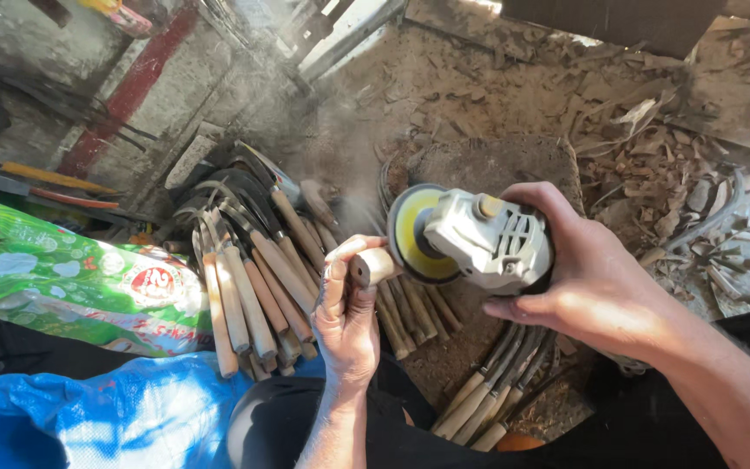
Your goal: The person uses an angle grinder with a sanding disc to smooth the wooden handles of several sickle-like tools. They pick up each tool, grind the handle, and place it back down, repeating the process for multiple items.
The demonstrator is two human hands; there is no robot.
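While the left hand (346, 317) clenches a wooden handle (372, 266) end-up, the right hand (585, 271) grips an angle grinder (479, 239) — disc facing it — so they meet.

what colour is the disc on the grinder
Yellow, with a dark rim, on the grey angle grinder's disc; the head view shows it.

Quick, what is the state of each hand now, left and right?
Left hand: closed on a wooden handle.
Right hand: closed on a grey grinder.
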